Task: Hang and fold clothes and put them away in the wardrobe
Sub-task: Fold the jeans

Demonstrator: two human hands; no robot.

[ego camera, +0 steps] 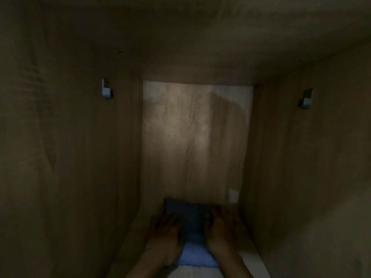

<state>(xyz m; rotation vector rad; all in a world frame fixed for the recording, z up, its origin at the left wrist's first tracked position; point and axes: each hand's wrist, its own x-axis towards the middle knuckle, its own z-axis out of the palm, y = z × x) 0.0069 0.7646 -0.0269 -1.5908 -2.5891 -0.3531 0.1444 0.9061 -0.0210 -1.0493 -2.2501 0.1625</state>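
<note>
One wardrobe compartment (194,137) is seen, its back panel lit beyond the fingertips. One folded blue garment (193,223) is laid on its floor, under and between the fingers. It is pressed by two hands, the left hand (166,231) and the right hand (222,223), with fingers laid straight and nothing gripped. Two wall brackets are fixed high above the fingers, one bracket (106,90) leftward and another bracket (306,100) rightward. One white patch (233,195) is seen just beyond the right fingers.

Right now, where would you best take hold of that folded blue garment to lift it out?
Probably its two side edges, coming from the open front: the folded blue garment lies flat, lengthwise, with the left hand and right hand flanking it.
</note>
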